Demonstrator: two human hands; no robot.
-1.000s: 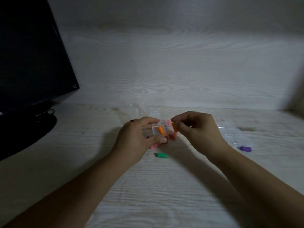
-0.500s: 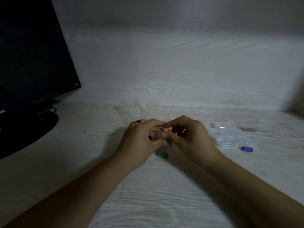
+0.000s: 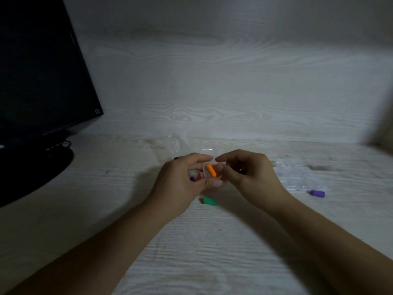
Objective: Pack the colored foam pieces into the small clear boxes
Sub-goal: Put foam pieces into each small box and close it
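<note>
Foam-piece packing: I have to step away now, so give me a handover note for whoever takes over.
Left hand grips the small clear box; right hand pinches its right edge.
Done: one orange piece lies in that box.
Left: green piece below the hands, purple piece at right, more pieces half hidden under the left hand.
Spare clear boxes sit to the right.

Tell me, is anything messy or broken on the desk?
Nothing looks broken or spilled. A green foam piece and a purple foam piece lie loose on the desk, not yet packed. The left hand and right hand hold a small clear box with an orange piece inside.
</note>
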